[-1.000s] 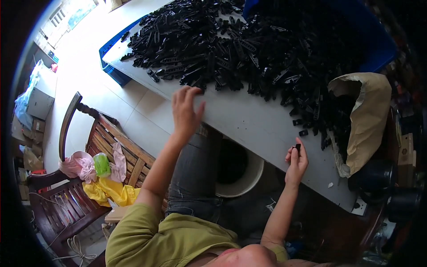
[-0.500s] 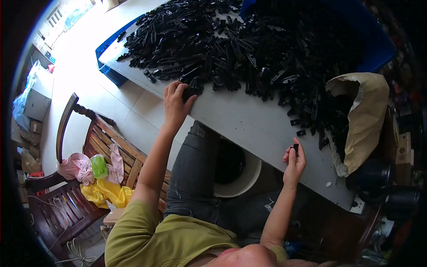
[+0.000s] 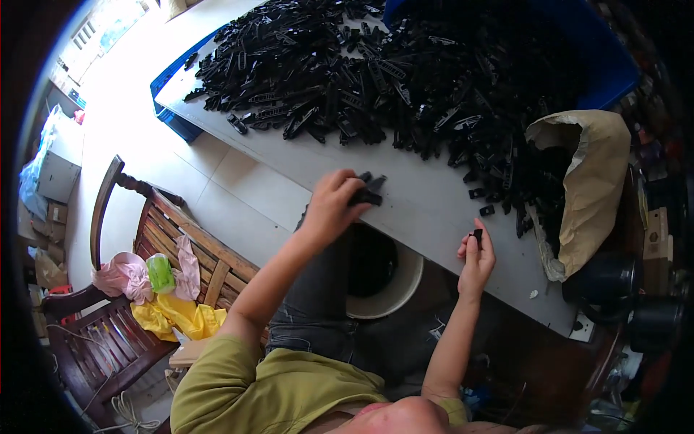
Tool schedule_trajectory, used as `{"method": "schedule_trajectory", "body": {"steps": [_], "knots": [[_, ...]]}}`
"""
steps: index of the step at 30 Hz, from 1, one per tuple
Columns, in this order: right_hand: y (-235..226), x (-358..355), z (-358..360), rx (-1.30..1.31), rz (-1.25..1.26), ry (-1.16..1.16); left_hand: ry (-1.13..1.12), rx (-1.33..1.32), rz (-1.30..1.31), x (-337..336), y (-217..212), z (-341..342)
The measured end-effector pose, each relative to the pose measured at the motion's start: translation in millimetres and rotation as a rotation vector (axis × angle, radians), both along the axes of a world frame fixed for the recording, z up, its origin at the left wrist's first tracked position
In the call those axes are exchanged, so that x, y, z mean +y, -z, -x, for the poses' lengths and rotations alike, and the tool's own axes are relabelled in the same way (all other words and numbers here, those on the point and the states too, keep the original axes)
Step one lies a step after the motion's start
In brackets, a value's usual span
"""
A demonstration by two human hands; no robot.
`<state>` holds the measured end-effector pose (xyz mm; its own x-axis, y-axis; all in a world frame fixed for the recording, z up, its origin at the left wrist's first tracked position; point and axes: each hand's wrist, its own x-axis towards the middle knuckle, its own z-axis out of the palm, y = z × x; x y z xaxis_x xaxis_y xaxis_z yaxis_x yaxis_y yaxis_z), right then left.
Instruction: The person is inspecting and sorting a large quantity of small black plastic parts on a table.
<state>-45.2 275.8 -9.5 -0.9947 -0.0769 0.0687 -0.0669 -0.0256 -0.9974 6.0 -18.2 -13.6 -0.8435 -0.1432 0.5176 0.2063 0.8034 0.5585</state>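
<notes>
At the table's front edge, my left hand (image 3: 334,206) is closed around a few black plastic parts (image 3: 370,192), whose ends stick out past the fingers. My right hand (image 3: 477,262) pinches one small black plastic piece (image 3: 476,234) between thumb and fingertips, over the edge further right. Beyond both hands a large heap of black plastic parts (image 3: 318,79) covers the far side of the white table (image 3: 419,195). One small loose black part (image 3: 486,210) lies on the table just above my right hand.
A torn brown paper sack (image 3: 596,181) holding black parts stands at the right. Blue crates (image 3: 618,72) sit at the back right and the left end. Below the table edge is a pale round tub (image 3: 412,286). A wooden chair (image 3: 210,253) with cloths stands left.
My left hand has moved right and nearer from the heap's edge, bringing black parts along the table. My right hand has stayed almost still with its piece.
</notes>
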Motion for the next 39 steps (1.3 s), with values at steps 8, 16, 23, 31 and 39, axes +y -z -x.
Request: {"method": "schedule_trajectory", "body": {"steps": [8,16,23,31,39], "knots": [[0,-3,-1,0.011,-0.023,-0.007,0.095,-0.003,0.017,44,-12,47],[2,-1,-1,-0.004,-0.038,0.017,0.330,-0.190,-0.193,44,-19,19],[-19,-24,-3,0.328,-0.454,-0.199,0.468,-0.174,-0.109,46,-11,13],[-25,-26,9,0.513,-0.759,-0.356,0.538,-0.155,-0.122,42,-7,20],[-20,-40,14,0.598,-0.771,-0.422,0.570,-0.151,-0.088,41,-11,17]]}}
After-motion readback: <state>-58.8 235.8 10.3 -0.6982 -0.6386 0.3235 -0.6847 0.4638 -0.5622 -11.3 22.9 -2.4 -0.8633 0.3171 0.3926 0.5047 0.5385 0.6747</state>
